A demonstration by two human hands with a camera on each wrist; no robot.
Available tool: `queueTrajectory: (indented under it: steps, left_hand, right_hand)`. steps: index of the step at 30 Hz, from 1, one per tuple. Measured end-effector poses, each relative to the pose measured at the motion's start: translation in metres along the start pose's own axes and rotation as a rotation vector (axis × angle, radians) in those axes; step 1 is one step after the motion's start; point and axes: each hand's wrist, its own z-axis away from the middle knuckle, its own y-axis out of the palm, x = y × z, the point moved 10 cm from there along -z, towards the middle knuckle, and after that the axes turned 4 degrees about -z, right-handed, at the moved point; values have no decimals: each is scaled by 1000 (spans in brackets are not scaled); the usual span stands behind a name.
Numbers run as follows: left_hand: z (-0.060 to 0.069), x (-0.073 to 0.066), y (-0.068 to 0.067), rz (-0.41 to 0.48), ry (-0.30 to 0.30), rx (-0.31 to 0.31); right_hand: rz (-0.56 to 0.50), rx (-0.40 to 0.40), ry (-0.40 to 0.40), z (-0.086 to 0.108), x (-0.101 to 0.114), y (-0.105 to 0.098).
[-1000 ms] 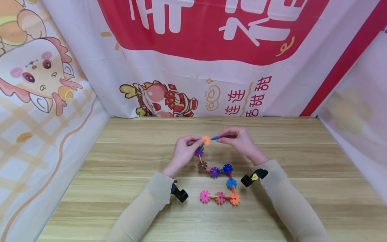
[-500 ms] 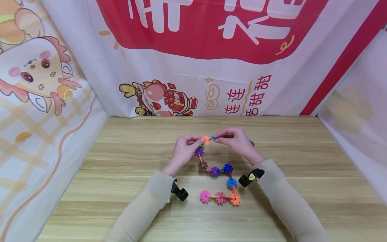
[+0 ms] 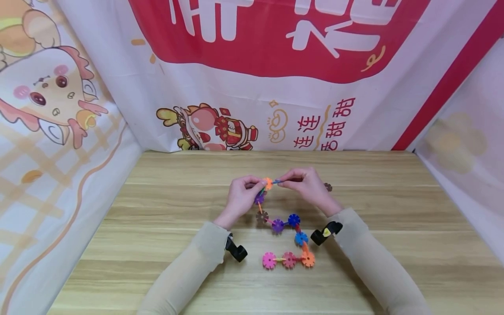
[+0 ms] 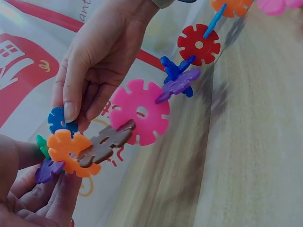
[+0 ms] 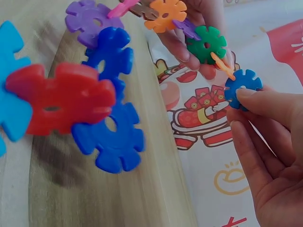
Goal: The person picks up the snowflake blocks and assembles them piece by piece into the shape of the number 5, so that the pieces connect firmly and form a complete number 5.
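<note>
A zigzag chain of notched, flower-shaped plastic discs runs from the hands toward the front of the table in the head view. My left hand (image 3: 243, 197) pinches its far end around a green disc (image 5: 207, 45), close to an orange disc (image 3: 268, 183). Between thumb and fingers, my right hand (image 3: 305, 186) holds a blue disc (image 5: 243, 90), whose edge meets the orange disc's edge. How deep their notches sit is too small to tell. A pink disc (image 3: 269, 260) ends the chain at the near side, beside a red-pink disc (image 3: 289, 260).
A loose brown disc (image 3: 328, 187) lies on the wooden table (image 3: 157, 210) just beyond the right wrist. Printed cloth (image 3: 220, 83) hangs behind and at both sides. Each wrist carries a black camera mount (image 3: 237, 252).
My right hand has moved a little left, bringing the blue disc against the orange one. The brown disc has come into view behind the wrist. The chain's near part has shifted slightly.
</note>
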Motion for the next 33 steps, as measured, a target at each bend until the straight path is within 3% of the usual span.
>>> queueTrajectory:
  steps: [21,28,33]
  left_hand:
    - [-2,11,6,79,-49,3]
    - [-3,8,4,86,-42,20]
    - [-5,5,3,46,-32,36]
  right_hand:
    - [38,-46,4,5,-8,2]
    - [41,-41,7,9,16,4]
    - [3,-21,18,4,-7,2]
